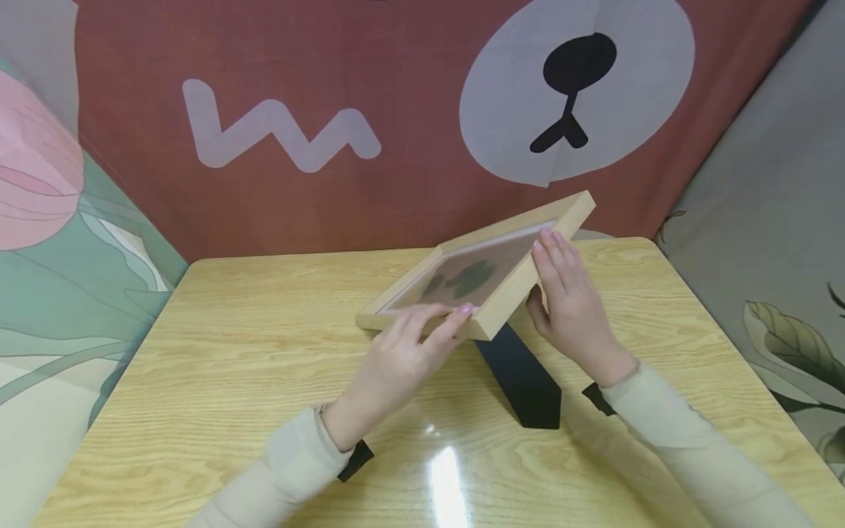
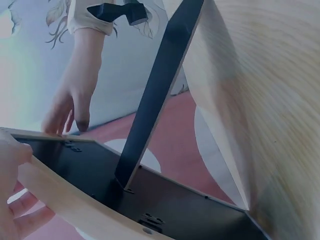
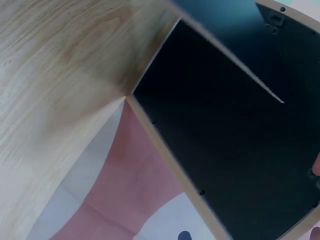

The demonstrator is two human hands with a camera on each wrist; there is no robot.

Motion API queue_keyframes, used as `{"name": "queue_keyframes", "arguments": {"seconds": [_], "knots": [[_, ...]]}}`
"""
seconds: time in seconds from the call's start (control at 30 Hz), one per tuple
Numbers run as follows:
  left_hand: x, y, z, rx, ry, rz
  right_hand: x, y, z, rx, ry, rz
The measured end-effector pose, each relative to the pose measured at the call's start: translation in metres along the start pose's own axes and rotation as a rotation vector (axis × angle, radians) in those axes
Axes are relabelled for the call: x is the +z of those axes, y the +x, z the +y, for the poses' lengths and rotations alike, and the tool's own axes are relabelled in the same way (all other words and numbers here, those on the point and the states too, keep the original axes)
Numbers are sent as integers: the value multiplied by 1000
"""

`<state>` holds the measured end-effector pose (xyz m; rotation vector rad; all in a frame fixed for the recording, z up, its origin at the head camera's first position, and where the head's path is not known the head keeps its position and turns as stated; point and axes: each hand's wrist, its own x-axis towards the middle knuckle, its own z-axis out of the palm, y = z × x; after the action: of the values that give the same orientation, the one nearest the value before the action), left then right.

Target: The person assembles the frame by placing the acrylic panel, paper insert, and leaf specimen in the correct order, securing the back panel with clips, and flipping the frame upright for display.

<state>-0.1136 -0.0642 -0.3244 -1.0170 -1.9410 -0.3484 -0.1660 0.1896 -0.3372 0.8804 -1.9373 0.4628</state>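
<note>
A picture frame (image 1: 507,303) with a pale wooden border is tilted up over the table, its front showing a dark green shape on a brownish ground. Along its near edge, my left hand (image 1: 404,358) grips the border, the thumb and fingertips on the front side. My right hand (image 1: 573,314) holds the right edge, fingers over the front and thumb underneath. Behind it, the black backing (image 3: 215,125) shows in both wrist views. A black stand leg (image 2: 157,95) is swung out from that backing and points towards me in the head view. One frame corner meets the tabletop.
The wood-grain table (image 1: 264,337) has rounded far corners. A brown cloth (image 1: 317,213) with a bear's muzzle hangs right behind it. Patterned cloth (image 1: 739,242) hangs at the right, and more with a pink flower (image 1: 39,169) at the left. Black straps (image 1: 356,460) circle both wrists.
</note>
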Motion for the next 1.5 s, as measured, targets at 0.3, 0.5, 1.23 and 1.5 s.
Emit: {"name": "queue_keyframes", "arguments": {"seconds": [0.3, 0.5, 1.23, 1.5], "knots": [[-2, -5, -7, -29, 12, -49, -10, 12, -20, 25, 56, -53], [-2, -17, -21, -16, 122, -141, -17, 25, -42, -105, 111, -50], [9, -38, -19, -97, 70, -209, -13, 34, -79, -131, 106, 46], [13, -33, -14, -58, 81, -189, -12, 29, -69, -129, 137, 126]]}}
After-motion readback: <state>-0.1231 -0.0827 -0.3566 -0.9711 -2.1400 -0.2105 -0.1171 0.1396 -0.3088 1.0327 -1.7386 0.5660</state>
